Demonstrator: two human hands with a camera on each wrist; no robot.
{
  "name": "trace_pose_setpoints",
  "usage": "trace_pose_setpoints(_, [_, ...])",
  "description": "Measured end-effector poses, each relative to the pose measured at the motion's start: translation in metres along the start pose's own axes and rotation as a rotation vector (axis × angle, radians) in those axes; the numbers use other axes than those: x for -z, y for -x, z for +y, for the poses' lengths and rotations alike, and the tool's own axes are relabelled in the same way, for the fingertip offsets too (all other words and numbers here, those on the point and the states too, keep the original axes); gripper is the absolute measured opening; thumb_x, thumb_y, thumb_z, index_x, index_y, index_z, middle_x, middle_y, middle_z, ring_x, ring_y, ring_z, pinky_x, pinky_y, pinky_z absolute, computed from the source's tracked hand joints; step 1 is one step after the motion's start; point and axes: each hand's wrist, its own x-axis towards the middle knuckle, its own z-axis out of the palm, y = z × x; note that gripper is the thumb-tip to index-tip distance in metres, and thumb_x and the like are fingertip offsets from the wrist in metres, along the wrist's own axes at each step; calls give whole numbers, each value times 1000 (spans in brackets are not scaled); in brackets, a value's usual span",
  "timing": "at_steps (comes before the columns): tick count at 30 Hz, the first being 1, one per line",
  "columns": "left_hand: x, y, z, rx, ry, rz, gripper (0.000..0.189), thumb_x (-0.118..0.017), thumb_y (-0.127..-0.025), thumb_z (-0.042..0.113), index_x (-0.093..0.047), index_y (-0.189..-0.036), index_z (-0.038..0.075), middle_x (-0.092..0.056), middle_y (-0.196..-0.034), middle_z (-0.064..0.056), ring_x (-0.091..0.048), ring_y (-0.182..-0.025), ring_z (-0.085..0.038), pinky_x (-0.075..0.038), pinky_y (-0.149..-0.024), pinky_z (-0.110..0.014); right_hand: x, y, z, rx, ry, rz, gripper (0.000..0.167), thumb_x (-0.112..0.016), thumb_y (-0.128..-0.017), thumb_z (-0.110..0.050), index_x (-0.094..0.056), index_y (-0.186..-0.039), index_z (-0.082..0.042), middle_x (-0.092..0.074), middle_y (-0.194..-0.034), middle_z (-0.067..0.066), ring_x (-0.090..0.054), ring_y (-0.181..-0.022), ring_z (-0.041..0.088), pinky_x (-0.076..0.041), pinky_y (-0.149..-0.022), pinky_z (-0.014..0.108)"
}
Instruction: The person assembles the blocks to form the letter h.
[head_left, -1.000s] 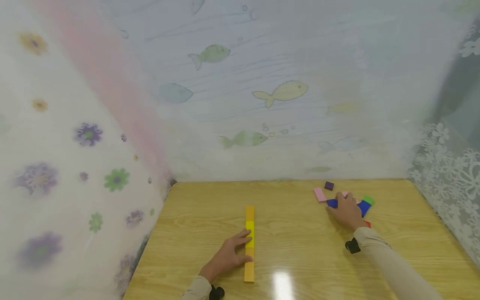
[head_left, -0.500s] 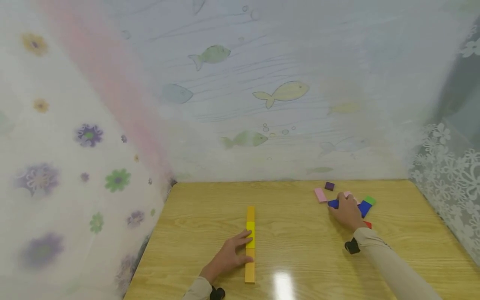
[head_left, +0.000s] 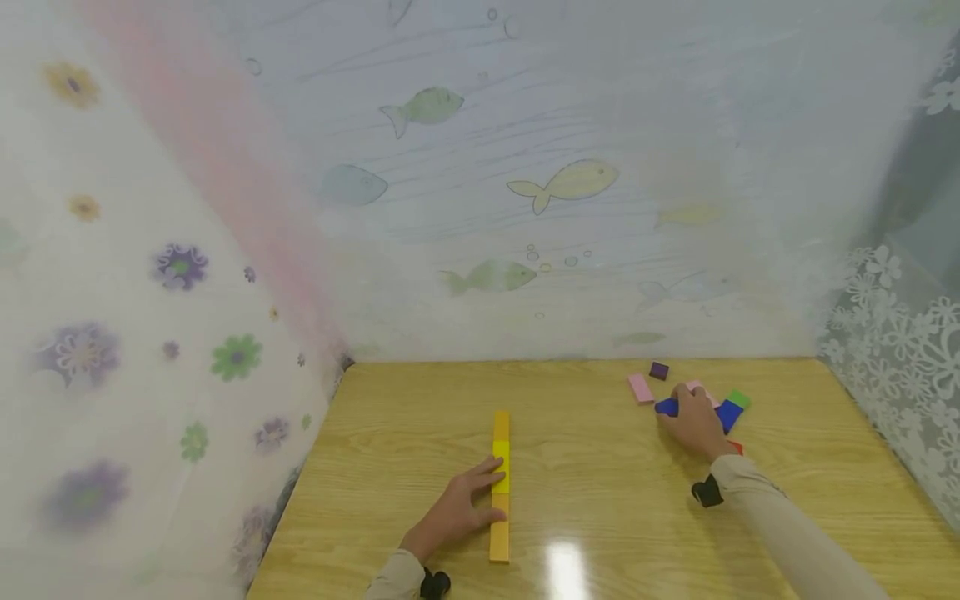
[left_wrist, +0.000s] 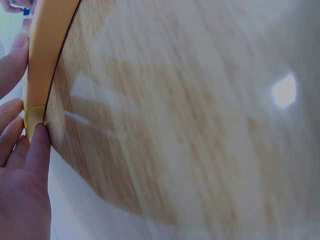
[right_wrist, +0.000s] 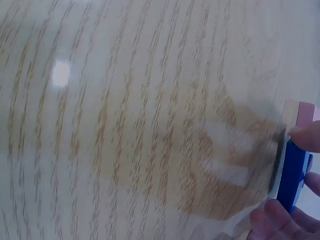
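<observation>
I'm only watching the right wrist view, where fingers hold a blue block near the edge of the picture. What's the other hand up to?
Observer: The left hand is touching a straight row of orange and yellow blocks.
Visitor: Lovely! Is there any block colour that my picture doesn't show?
Observer: Yes, the head view shows a green block lying to the right of the right hand.
</observation>
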Motion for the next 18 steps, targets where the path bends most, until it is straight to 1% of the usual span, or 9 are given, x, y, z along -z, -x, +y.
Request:
trace_pose_setpoints(5, [1,0,2,16,0,-11,64,-72,-82,38,-54,-132,3,-37,-148,-5,-30,-138,-26,-29,-109,-47,3,0,-5,33,-28,26,36,-68,-83,-16,-51,-103,9,-44,-105,34,-52,-88,44,-47,-73,56])
trace_pose_setpoints(9, [1,0,3,25,14,-17,65,-72,-82,39,-53,-133,3,-37,-149,-4,-30,-138,-25,-28,-110,-47,6,-1,-11,58,-34,41,38,-69,-83,-13,-52,-106,11,-45,-108,35,-51,-93,46,-46,-77,58])
trace_pose_setpoints(13, [1,0,2,25,23,-15,65,-72,-82,39,-54,-133,3,-37,-149,-4,-30,-138,-25,-28,-110,-47,9,-3,-20,88,-52,52,37,-70,-84,-12,-53,-107,11,-46,-110,35,-48,-99,47,-45,-79,58])
trace_pose_setpoints(18, [1,0,1,22,19,-15,65,-72,-82,39,-54,-132,3,-37,-149,-4,-30,-138,-25,-28,-110,-47,14,-8,-33,121,-84,66,38,-72,-82,-12,-55,-108,11,-47,-111,34,-48,-100,46,-46,-79,56])
